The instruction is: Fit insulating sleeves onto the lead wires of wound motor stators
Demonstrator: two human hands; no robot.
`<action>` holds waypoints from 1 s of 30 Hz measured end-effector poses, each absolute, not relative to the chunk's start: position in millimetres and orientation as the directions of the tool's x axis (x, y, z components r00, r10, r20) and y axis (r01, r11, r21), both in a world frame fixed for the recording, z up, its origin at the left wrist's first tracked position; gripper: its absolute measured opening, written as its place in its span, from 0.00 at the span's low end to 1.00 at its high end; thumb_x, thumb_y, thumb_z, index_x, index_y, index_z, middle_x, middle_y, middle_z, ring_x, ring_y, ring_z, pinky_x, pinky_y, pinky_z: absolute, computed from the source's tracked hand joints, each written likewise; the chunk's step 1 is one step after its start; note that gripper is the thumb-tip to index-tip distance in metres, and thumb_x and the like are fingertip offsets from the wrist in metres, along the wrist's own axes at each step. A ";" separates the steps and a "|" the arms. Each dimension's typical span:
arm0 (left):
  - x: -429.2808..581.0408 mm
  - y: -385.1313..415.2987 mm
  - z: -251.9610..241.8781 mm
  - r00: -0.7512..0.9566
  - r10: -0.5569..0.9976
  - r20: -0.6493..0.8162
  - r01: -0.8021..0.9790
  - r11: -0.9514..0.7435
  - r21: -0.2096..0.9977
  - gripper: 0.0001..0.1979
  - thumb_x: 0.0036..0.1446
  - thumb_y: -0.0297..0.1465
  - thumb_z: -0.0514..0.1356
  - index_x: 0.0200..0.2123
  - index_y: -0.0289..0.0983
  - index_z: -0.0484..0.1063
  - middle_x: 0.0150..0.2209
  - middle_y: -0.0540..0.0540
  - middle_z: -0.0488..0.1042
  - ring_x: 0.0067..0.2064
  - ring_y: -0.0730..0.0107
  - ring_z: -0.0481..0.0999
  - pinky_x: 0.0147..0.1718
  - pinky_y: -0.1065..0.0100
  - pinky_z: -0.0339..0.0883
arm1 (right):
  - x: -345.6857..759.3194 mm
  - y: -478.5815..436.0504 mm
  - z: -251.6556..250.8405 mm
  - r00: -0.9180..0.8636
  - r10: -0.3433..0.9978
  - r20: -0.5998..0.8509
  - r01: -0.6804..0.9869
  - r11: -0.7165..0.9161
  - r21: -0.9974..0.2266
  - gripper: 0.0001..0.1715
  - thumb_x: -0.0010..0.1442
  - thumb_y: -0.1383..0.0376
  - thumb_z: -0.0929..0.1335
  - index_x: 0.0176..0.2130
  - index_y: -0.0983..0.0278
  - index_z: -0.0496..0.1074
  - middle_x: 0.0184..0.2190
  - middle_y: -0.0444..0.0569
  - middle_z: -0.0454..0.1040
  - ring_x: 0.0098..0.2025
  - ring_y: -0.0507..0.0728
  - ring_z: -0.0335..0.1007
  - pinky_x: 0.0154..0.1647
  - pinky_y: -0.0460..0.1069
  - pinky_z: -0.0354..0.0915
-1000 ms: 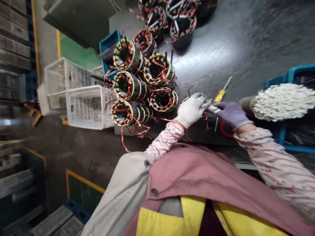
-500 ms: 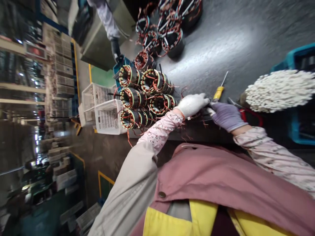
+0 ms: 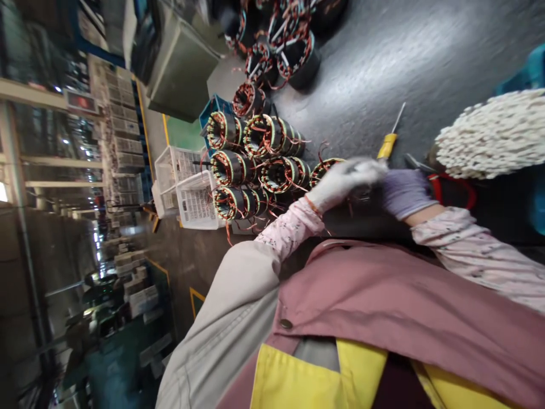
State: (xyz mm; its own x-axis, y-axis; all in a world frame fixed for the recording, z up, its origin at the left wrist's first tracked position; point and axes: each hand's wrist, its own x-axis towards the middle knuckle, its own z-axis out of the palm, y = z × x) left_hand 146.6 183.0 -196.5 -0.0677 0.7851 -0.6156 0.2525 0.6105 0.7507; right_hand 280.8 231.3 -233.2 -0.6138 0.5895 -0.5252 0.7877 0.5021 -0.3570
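Head view, and working left to right we first meet two white plastic crates stacked by the worktop's edge, with a blue plastic crate just behind them. Next come wound motor stators lying on their sides in close rows, copper windings and red leads trailing, their open bores facing us; laid this way, they seem set out for easy reach. More stators stand upright further along the grey worktop.

The nearest stator lies at the end of the row, right under the hands. The left hand, in a white knit glove, stretches flat over its rim, fingers pointing toward the other hand; blur hides whether it grips anything. The right hand, in a purple glove, looks curled, but we cannot tell what it holds. Just above lies a yellow-handled screwdriver, within easy reach. Further right sit a red looped handle and a white tufted bundle, beside a blue crate.
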 end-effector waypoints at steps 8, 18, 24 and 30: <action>92.4 130.0 -216.1 -0.449 0.766 -0.460 0.466 0.640 0.611 0.12 0.61 0.35 0.57 0.44 0.35 0.74 0.39 0.49 0.79 0.40 0.75 0.75 0.43 0.74 0.68 | 261.3 204.1 -233.6 -0.948 0.307 -0.087 0.311 0.821 -0.479 0.19 0.63 0.64 0.62 0.45 0.68 0.77 0.57 0.61 0.70 0.63 0.69 0.58 0.63 0.65 0.51; 97.9 109.3 -206.7 -0.147 0.868 -0.475 0.835 0.366 0.410 0.25 0.61 0.37 0.59 0.59 0.32 0.65 0.57 0.36 0.70 0.54 0.60 0.74 0.48 0.67 0.68 | 245.9 226.6 -241.2 -0.809 0.586 -0.043 0.505 0.657 -0.560 0.27 0.67 0.59 0.54 0.50 0.69 0.74 0.51 0.59 0.73 0.55 0.61 0.67 0.56 0.56 0.62; 111.5 146.2 -208.0 0.046 0.780 -0.624 0.953 0.153 0.262 0.27 0.62 0.39 0.57 0.60 0.31 0.65 0.54 0.32 0.71 0.49 0.50 0.77 0.43 0.59 0.70 | 278.8 218.8 -263.2 -0.890 0.452 -0.068 0.444 0.822 -0.356 0.33 0.55 0.49 0.68 0.53 0.69 0.73 0.61 0.65 0.63 0.60 0.71 0.58 0.58 0.64 0.57; 115.9 171.3 -214.4 0.063 0.733 -0.677 0.954 0.154 0.256 0.13 0.62 0.27 0.54 0.39 0.31 0.79 0.40 0.34 0.79 0.46 0.48 0.78 0.46 0.55 0.69 | 262.0 199.8 -247.8 -0.829 0.500 -0.251 0.558 0.775 -0.296 0.25 0.62 0.54 0.61 0.49 0.66 0.74 0.67 0.63 0.55 0.48 0.65 0.67 0.41 0.57 0.64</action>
State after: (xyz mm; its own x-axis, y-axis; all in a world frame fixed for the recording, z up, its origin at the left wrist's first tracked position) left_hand 115.9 171.3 -214.4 0.0634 0.7333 -0.6770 0.9543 0.1539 0.2560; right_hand 262.0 199.8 -247.8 -0.8288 0.5002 -0.2509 0.5577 0.7753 -0.2964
